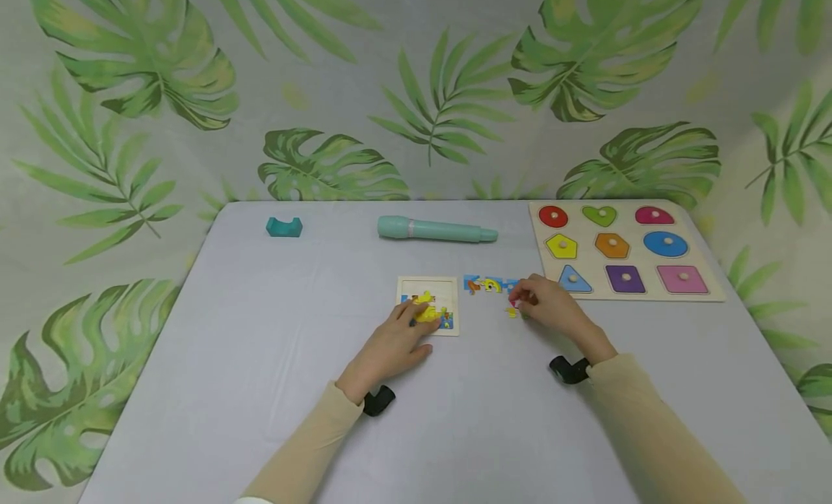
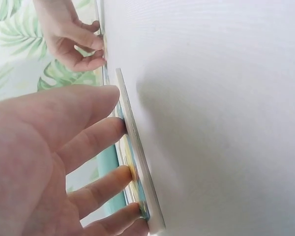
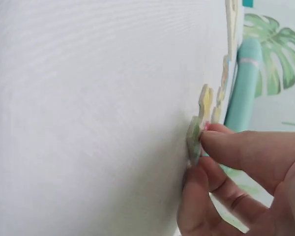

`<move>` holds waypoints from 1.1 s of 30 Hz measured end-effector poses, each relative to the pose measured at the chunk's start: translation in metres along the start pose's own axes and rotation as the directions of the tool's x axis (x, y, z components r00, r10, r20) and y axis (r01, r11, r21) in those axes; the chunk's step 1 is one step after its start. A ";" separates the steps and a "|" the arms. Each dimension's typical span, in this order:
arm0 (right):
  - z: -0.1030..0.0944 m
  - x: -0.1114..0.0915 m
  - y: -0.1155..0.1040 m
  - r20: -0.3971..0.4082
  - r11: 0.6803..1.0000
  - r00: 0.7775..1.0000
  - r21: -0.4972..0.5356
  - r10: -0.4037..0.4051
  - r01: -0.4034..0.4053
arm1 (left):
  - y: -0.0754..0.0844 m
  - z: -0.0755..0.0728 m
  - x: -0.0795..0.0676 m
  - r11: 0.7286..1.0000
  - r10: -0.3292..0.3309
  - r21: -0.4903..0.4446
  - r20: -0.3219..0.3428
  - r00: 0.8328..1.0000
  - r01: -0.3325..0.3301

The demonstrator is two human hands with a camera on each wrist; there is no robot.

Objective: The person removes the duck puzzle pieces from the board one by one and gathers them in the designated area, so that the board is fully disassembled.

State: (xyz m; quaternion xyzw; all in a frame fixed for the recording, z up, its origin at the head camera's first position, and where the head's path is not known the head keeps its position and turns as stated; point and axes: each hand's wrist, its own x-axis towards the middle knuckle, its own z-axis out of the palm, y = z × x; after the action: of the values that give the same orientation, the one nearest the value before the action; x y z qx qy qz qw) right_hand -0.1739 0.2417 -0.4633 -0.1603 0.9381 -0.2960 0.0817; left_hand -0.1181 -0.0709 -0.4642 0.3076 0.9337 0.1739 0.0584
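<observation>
A small wooden puzzle tray (image 1: 425, 280) lies mid-table, its lower part filled with colourful jigsaw pieces. My left hand (image 1: 393, 345) rests on the tray, its spread fingertips touching the yellow and blue pieces; the thumb sits near the tray's edge in the left wrist view. To the right of the tray, my right hand (image 1: 552, 305) pinches a small puzzle piece (image 1: 514, 302) with pink on it between thumb and fingers. Against those fingertips, a green-printed piece (image 3: 193, 140) shows in the right wrist view. Loose pieces (image 1: 490, 284) lie in a row just beyond; my fingers partly hide some.
A wooden shape board (image 1: 624, 269) with several knobbed shapes stands at the back right, close to my right hand. A mint-green tube-like object (image 1: 438, 229) lies behind the tray. A teal notched block (image 1: 284, 227) sits at the back left. Leaf-patterned cloth (image 1: 429, 92) hangs behind the table.
</observation>
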 end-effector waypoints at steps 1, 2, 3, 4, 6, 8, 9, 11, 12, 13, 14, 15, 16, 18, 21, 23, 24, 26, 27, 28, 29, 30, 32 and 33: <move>0.000 0.000 0.000 -0.001 1.000 1.000 -0.015 -0.008 0.008 | -0.001 0.000 0.000 1.000 -0.003 -0.004 0.006 1.000 0.003; 0.000 0.001 0.000 -0.003 1.000 1.000 -0.021 -0.016 0.016 | -0.001 0.000 0.000 1.000 -0.002 -0.007 0.010 1.000 0.002; 0.000 0.001 0.000 -0.004 0.999 1.000 -0.026 -0.022 0.022 | -0.002 0.000 0.000 1.000 -0.003 -0.016 0.016 1.000 0.003; 0.000 0.001 0.000 -0.005 1.000 1.000 -0.024 -0.020 0.020 | -0.003 -0.001 -0.001 1.000 0.003 -0.023 0.019 1.000 -0.003; -0.001 0.002 -0.002 -0.010 1.000 1.000 -0.001 -0.014 0.014 | -0.004 -0.002 -0.001 0.999 0.009 -0.049 0.026 1.000 -0.008; -0.002 0.004 -0.007 -0.019 1.000 1.000 0.024 -0.012 0.012 | -0.006 -0.004 -0.003 0.997 0.012 -0.080 0.025 1.000 -0.010; -0.003 0.005 -0.011 -0.023 0.999 1.000 0.039 -0.012 0.013 | -0.007 -0.005 -0.003 0.995 0.011 -0.096 0.022 1.000 -0.009; -0.001 0.009 -0.020 -0.021 0.997 0.999 0.068 -0.025 0.027 | -0.009 -0.006 -0.005 0.994 0.009 -0.114 0.016 1.000 -0.007; 0.000 0.011 -0.025 -0.016 0.996 0.999 0.085 -0.032 0.033 | -0.011 -0.006 -0.006 0.993 0.011 -0.118 0.010 1.000 -0.010; 0.003 0.014 -0.031 -0.004 0.994 0.999 0.102 -0.043 0.044 | -0.012 -0.006 -0.006 0.993 0.018 -0.116 0.002 1.000 -0.017; 0.006 0.016 -0.037 0.009 0.991 0.999 0.125 -0.053 0.051 | -0.012 -0.006 -0.006 0.993 0.023 -0.112 -0.004 1.000 -0.024; 0.009 0.019 -0.043 0.023 0.987 0.998 0.148 -0.065 0.061 | -0.013 -0.005 -0.007 0.994 0.029 -0.105 -0.010 1.000 -0.029; 0.014 0.021 -0.049 0.035 0.983 0.996 0.167 -0.079 0.072 | -0.014 -0.005 -0.007 0.995 0.030 -0.098 -0.011 0.999 -0.031; 0.022 0.026 -0.062 0.052 0.975 0.993 0.202 -0.105 0.092 | -0.015 -0.003 -0.007 0.995 0.024 -0.097 -0.011 1.000 -0.025; 0.036 0.036 -0.077 0.063 0.966 0.989 0.229 -0.135 0.117 | -0.014 -0.003 -0.009 0.995 0.004 -0.102 -0.004 1.000 -0.005; 0.044 0.043 -0.084 0.073 0.964 0.987 0.237 -0.142 0.122 | -0.014 -0.003 -0.011 0.995 -0.004 -0.103 -0.001 1.000 0.004; 0.047 0.046 -0.087 0.078 0.963 0.986 0.239 -0.145 0.122 | -0.014 -0.003 -0.011 0.995 -0.004 -0.099 -0.003 1.000 0.004; 0.053 0.050 -0.091 0.085 0.962 0.986 0.246 -0.141 0.116 | -0.015 -0.003 -0.012 0.996 -0.001 -0.090 -0.008 1.000 0.001; 0.055 0.052 -0.092 0.091 0.961 0.986 0.252 -0.138 0.111 | -0.015 -0.002 -0.012 0.996 0.001 -0.086 -0.010 1.000 -0.002; 0.056 0.053 -0.093 0.091 0.961 0.987 0.255 -0.133 0.106 | -0.015 -0.002 -0.012 0.997 0.002 -0.083 -0.009 1.000 -0.003; 0.058 0.054 -0.094 0.089 0.960 0.988 0.259 -0.129 0.102 | -0.015 -0.002 -0.012 0.997 0.003 -0.079 -0.008 1.000 -0.003; 0.059 0.055 -0.095 0.088 0.960 0.989 0.265 -0.120 0.093 | -0.014 -0.003 -0.011 0.997 0.004 -0.077 -0.006 1.000 -0.004; 0.061 0.056 -0.095 0.083 0.958 0.992 0.277 -0.100 0.073 | -0.013 -0.004 -0.010 0.998 0.012 -0.066 -0.006 1.000 -0.013; 0.062 0.057 -0.096 0.080 0.959 0.993 0.277 -0.091 0.066 | -0.012 -0.005 -0.009 0.998 0.018 -0.061 -0.007 1.000 -0.018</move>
State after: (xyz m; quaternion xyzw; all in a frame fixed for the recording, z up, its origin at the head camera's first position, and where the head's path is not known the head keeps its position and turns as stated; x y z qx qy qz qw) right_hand -0.1875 0.1153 -0.4609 -0.1981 0.8762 -0.4183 0.1346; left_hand -0.1182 -0.0868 -0.4641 0.3136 0.9253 0.2038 0.0632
